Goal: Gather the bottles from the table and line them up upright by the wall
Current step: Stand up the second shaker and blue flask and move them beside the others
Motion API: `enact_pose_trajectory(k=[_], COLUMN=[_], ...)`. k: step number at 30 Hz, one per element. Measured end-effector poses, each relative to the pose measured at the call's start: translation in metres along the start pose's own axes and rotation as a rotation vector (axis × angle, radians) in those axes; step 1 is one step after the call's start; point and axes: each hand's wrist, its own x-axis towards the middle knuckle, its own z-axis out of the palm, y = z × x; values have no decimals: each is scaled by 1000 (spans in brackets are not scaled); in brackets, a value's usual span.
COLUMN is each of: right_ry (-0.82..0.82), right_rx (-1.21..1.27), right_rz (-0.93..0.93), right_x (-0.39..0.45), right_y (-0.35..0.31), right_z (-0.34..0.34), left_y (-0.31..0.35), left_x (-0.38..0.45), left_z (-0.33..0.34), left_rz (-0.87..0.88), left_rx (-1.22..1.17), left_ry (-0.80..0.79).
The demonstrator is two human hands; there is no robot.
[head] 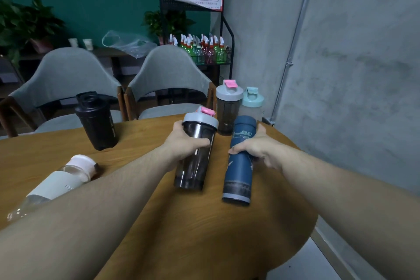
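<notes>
Reaching out over the round wooden table [145,229], the person has a bottle in each hand. The left hand [181,141] is wrapped around a smoky dark translucent shaker bottle with a grey lid and pink flip cap [195,150], fingers closed over its upper body; whether its base touches the tabletop is hard to tell. The right hand [256,145] grips a tall dark blue patterned flask [238,166] around its middle, thumb stretched toward the grey concrete wall [352,75].

Just beyond them, at the table's far edge near the wall, two bottles stand upright side by side: a second dark shaker with a grey lid and pink cap [228,109], and a pale clear bottle with a mint-green lid [252,100] nearest the wall.

Well apart on the left, a black lidded shaker [96,120] stands upright, and a clear glass bottle with a white sleeve and pale pink cap [56,184] lies on its side, partly hidden behind the left forearm.
</notes>
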Motion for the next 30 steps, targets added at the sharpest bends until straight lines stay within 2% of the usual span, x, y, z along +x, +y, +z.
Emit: enact_pose_trajectory(k=[6, 14, 30], right_ry=[79, 226, 88], right_rx=[46, 90, 77], right_rz=[-134, -282, -427], right_x=[33, 82, 128], right_y=[-9, 4, 19], right_z=[-53, -85, -90], left_y=[22, 29, 20], left_x=[25, 63, 108], left_z=[48, 111, 153], left_rz=[69, 101, 240], left_rx=[-128, -230, -141], left_ry=[56, 99, 221])
